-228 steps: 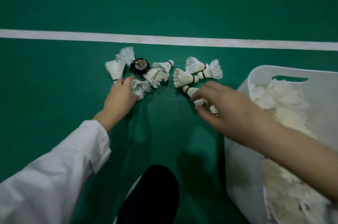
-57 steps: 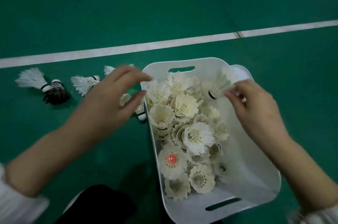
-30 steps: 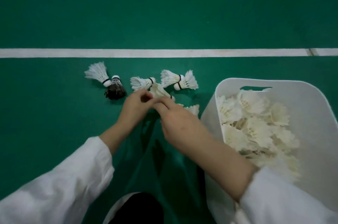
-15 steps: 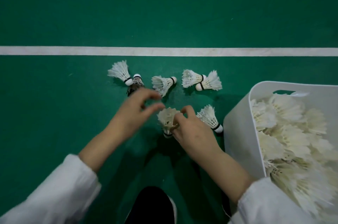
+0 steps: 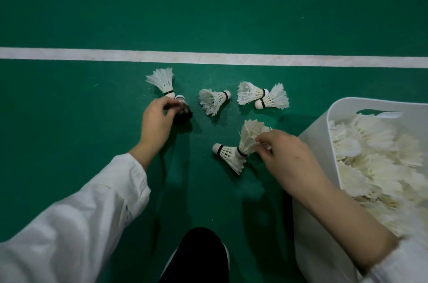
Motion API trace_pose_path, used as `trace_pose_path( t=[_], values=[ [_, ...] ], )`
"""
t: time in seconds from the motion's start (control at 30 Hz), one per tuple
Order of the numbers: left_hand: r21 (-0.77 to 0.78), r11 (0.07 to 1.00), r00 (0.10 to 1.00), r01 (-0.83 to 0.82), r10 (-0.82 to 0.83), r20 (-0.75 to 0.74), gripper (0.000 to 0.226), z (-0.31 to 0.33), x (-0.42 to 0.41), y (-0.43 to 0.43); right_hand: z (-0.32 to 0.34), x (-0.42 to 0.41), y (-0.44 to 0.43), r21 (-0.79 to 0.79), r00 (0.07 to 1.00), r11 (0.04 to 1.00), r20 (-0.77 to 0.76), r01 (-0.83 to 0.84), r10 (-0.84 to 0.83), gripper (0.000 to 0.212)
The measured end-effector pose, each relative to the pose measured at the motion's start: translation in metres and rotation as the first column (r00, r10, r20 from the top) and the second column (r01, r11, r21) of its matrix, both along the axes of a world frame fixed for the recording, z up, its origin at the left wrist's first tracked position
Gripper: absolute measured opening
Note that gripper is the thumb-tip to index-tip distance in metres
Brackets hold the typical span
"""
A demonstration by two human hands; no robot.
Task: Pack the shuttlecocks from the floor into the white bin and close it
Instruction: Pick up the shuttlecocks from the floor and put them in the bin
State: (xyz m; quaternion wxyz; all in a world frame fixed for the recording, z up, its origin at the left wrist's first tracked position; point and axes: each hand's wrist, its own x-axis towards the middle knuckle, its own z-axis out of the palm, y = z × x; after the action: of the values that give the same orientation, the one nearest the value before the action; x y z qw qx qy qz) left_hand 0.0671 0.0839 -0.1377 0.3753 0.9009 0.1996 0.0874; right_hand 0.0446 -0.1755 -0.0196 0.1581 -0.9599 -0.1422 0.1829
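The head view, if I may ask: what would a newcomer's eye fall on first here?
The white bin at the right, heaped with pale shuttlecocks, stands out against the green floor. Near the middle, the left hand grips a dark shuttlecock while the right hand pinches a white shuttlecock by its feathers. A white line crosses the floor beyond them.

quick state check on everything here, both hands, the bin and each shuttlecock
left hand, fingers curled on the dark shuttlecock, which is on the floor
right hand, pinches a white shuttlecock by its feathers, cork end down
white bin, open, no lid on it, heaped with shuttlecocks
five loose shuttlecocks, lying on their sides on the floor, outside the bin
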Motion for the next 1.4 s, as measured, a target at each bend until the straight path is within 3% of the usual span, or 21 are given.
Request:
trace_pose_path(
  t=[0.13, 0.23, 0.3, 0.33, 0.4, 0.43, 0.47, 0.57, 0.63, 0.7, 0.77, 0.93, 1.03, 1.13, 1.27, 1.4],
  values=[
    [0.012, 0.999, 0.999, 0.041, -0.041, 0.011, 0.013, 0.025, -0.024, -0.006, 0.001, -0.002, -0.003, 0.074, 0.997, 0.996, 0.065, 0.040, -0.045, 0.021],
    [0.000, 0.914, 0.900, 0.406, -0.400, -0.172, 0.043, 0.047, -0.057, -0.036, 0.007, 0.000, -0.006, 0.129, 0.993, 0.990, 0.103, 0.052, -0.065, 0.022],
    [0.052, 0.738, 0.705, 0.673, -0.618, -0.348, 0.072, 0.064, -0.080, -0.066, 0.012, 0.004, -0.009, 0.130, 0.990, 0.991, 0.127, 0.037, -0.054, 0.023],
    [0.108, 0.608, 0.586, 0.787, -0.681, -0.440, 0.081, 0.072, -0.088, -0.083, 0.015, 0.006, -0.011, 0.122, 0.990, 0.992, 0.135, 0.022, -0.039, 0.024],
    [0.143, 0.352, 0.367, 0.925, -0.734, -0.571, 0.082, 0.077, -0.093, -0.115, 0.023, 0.007, -0.015, 0.128, 0.991, 0.992, 0.132, -0.018, 0.001, 0.023],
    [0.137, 0.280, 0.301, 0.950, -0.715, -0.631, 0.079, 0.075, -0.090, -0.127, 0.028, 0.006, -0.018, 0.140, 0.991, 0.989, 0.132, -0.041, 0.023, 0.023],
    [0.148, 0.250, 0.282, 0.957, -0.683, -0.674, 0.076, 0.073, -0.083, -0.136, 0.033, 0.005, -0.021, 0.149, 0.990, 0.987, 0.137, -0.065, 0.045, 0.022],
    [0.289, 0.224, 0.366, 0.931, -0.573, -0.733, 0.062, 0.071, -0.062, -0.146, 0.056, 0.005, -0.038, 0.162, 0.983, 0.980, 0.163, -0.116, 0.089, 0.021],
    [0.320, 0.175, 0.364, 0.931, -0.511, -0.779, 0.054, 0.071, -0.054, -0.145, 0.078, 0.005, -0.056, 0.171, 0.981, 0.976, 0.163, -0.131, 0.103, 0.019],
    [0.305, 0.190, 0.359, 0.933, -0.499, -0.789, 0.050, 0.066, -0.049, -0.141, 0.102, 0.004, -0.079, 0.184, 0.982, 0.975, 0.165, -0.122, 0.091, 0.014],
    [0.286, 0.271, 0.388, 0.919, -0.495, -0.777, 0.047, 0.061, -0.049, -0.137, 0.120, 0.000, -0.107, 0.202, 0.986, 0.978, 0.164, -0.049, 0.016, 0.007],
    [0.271, 0.454, 0.502, 0.849, -0.533, -0.681, 0.035, 0.066, -0.064, -0.127, 0.114, -0.019, -0.181, 0.339, 0.924, 0.892, 0.134, 0.298, -0.359, 0.011],
    [0.234, 0.619, 0.629, 0.750, -0.559, -0.539, 0.013, 0.081, -0.073, -0.128, 0.093, -0.037, -0.212, 0.405, 0.847, 0.796, 0.086, 0.451, -0.524, 0.015],
    [0.215, 0.751, 0.766, 0.624, -0.535, -0.356, 0.025, 0.108, -0.083, -0.132, 0.082, -0.052, -0.234, 0.386, 0.777, 0.734, 0.065, 0.559, -0.626, 0.009],
    [0.102, 0.777, 0.777, 0.622, -0.595, -0.205, 0.043, 0.127, -0.087, -0.136, 0.077, -0.062, -0.251, 0.228, 0.766, 0.759, 0.079, 0.609, -0.638, 0.016],
    [0.050, 0.734, 0.729, 0.677, -0.659, -0.188, 0.023, 0.138, -0.083, -0.151, 0.065, -0.052, -0.248, 0.102, 0.811, 0.833, 0.190, 0.544, -0.553, 0.024]
  ],
)
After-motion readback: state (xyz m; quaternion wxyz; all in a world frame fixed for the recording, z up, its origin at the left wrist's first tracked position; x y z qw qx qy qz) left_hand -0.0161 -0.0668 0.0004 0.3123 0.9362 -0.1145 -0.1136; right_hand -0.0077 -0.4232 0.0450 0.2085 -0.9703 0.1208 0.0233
